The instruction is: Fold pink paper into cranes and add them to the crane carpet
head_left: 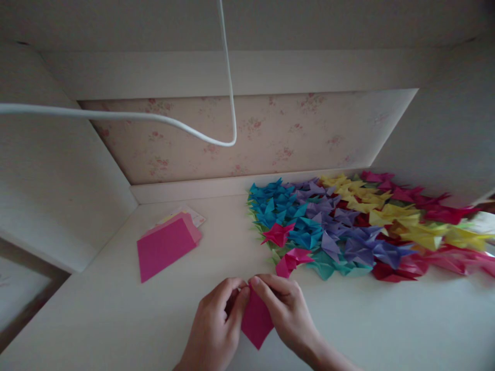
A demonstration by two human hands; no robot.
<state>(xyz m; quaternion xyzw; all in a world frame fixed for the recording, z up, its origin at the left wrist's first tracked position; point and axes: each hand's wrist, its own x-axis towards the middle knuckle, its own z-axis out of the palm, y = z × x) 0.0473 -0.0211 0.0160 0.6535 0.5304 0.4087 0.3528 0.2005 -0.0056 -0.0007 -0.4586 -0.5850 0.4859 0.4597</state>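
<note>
OK, pink paper (258, 322) is btwn both hands above near part of desk (116, 324); can't tell if it touches. L hand (215, 319): fingers curled, thumb + index pinched at paper's top end. R hand (285, 312): similar pinch just beside, thumb on top, fingers bent. Risks imo: uneven pinch → crooked crease; thumbs pulling apart too hard → tear at tip. Also, folded pink piece (288, 264) sits right behind R knuckles, so fwd nudge could crush it or shove colored pile (350, 216).

Matt paper for folded sheet (257, 320), stack (167, 251) and figures (307, 236); smooth tabletop (104, 319), plastic-looking cable (147, 116).
</note>
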